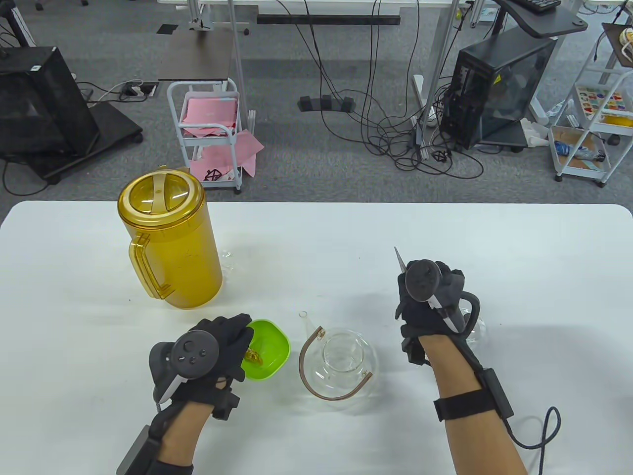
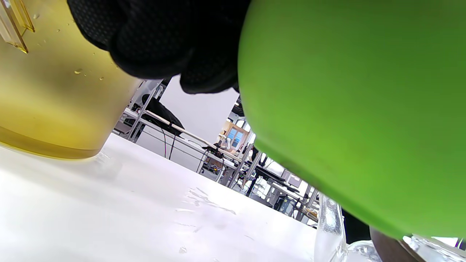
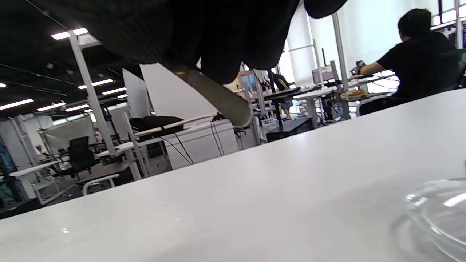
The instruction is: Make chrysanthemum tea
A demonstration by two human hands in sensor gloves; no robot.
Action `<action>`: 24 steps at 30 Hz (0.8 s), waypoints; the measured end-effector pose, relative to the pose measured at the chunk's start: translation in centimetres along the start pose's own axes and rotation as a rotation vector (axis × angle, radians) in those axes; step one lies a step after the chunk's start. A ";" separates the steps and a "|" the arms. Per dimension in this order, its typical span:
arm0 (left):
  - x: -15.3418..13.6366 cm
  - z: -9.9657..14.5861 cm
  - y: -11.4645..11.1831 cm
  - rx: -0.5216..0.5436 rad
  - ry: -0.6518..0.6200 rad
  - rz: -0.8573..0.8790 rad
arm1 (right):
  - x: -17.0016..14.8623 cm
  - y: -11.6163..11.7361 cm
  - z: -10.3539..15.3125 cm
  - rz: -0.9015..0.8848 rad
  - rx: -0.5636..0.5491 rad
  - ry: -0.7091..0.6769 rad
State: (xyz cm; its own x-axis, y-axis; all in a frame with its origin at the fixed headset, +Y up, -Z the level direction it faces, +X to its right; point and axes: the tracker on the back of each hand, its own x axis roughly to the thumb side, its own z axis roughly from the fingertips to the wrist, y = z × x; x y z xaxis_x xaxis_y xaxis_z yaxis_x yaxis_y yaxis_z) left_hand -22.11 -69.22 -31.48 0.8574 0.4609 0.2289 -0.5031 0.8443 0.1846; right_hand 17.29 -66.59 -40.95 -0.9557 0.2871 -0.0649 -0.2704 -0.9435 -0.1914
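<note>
Your left hand (image 1: 217,346) grips the rim of a green bowl (image 1: 269,349) holding dried chrysanthemum (image 1: 253,355), tilted just beside the open glass teapot (image 1: 343,358) on the white counter (image 1: 316,237). The bowl looks light and stiff, and the flowers will likely tumble out fast. Your right hand (image 1: 430,302) is curled around a thin utensil (image 1: 399,258) (what kind, you cannot tell); the teapot looks fragile and slippery, so lift it by its hoop handle (image 1: 309,368), and the heavy-looking amber pitcher (image 1: 170,242) by its side handle.

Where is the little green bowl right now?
In the table view, the green bowl is near the front left of the table, held by the left hand, just left of the glass teapot and in front of the yellow pitcher.
</note>
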 end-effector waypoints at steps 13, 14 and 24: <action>0.3 0.2 -0.1 0.006 -0.004 0.007 | 10.2 -3.5 9.0 -0.084 -0.054 -0.529; 0.2 0.2 0.0 0.010 -0.003 0.011 | 10.8 -3.4 9.4 -0.061 -0.015 -0.559; 1.1 0.3 -0.2 0.021 -0.024 -0.004 | 15.8 -0.4 13.9 0.219 0.161 -0.715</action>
State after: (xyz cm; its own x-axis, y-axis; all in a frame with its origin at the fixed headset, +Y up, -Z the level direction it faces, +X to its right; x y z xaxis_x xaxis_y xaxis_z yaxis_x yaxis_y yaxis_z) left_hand -21.13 -69.00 -30.94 0.8567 0.4505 0.2511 -0.5020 0.8401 0.2055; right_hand 0.70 -63.98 -28.27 -0.8172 -0.0346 0.5753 -0.0274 -0.9947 -0.0988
